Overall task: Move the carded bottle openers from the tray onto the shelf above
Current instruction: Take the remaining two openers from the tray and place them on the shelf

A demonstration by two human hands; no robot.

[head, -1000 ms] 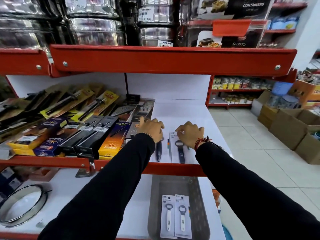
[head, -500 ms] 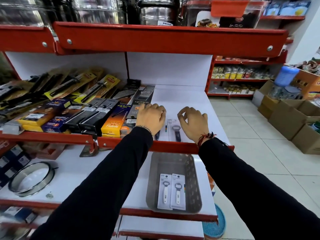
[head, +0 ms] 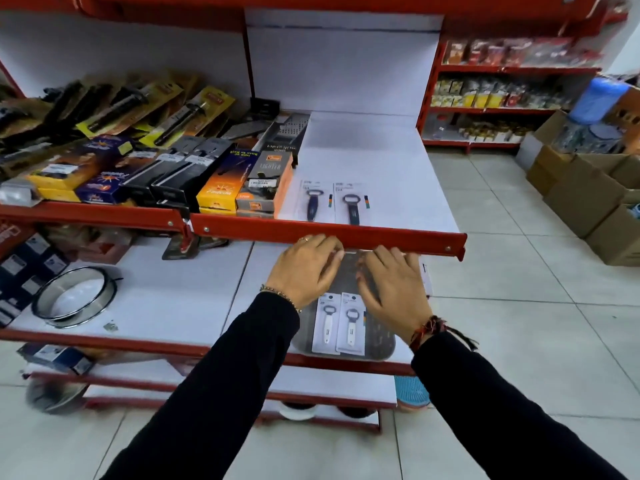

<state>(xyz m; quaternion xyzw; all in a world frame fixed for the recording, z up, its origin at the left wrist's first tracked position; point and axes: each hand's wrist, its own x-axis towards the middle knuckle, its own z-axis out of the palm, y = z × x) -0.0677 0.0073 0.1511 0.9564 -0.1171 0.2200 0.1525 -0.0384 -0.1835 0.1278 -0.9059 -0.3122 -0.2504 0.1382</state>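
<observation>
Two carded bottle openers with dark blue handles (head: 314, 204) (head: 352, 206) lie side by side on the upper white shelf (head: 381, 174), near its red front lip. On the shelf below sits a grey perforated tray (head: 379, 348) with two white-handled carded openers (head: 327, 323) (head: 352, 324) lying flat in it. My left hand (head: 304, 270) and my right hand (head: 391, 289) hover over the tray's far half, just under the red lip. Both hands have their fingers spread and hold nothing.
Boxed lighters (head: 242, 183) and carded tools (head: 149, 109) crowd the upper shelf's left part. A round metal ring (head: 74, 294) lies on the lower shelf at left. Cardboard boxes (head: 588, 199) stand on the tiled floor at right.
Both hands let go of the blue-handled openers on the upper shelf and dropped below its lip to the tray. My view tilted downward.
</observation>
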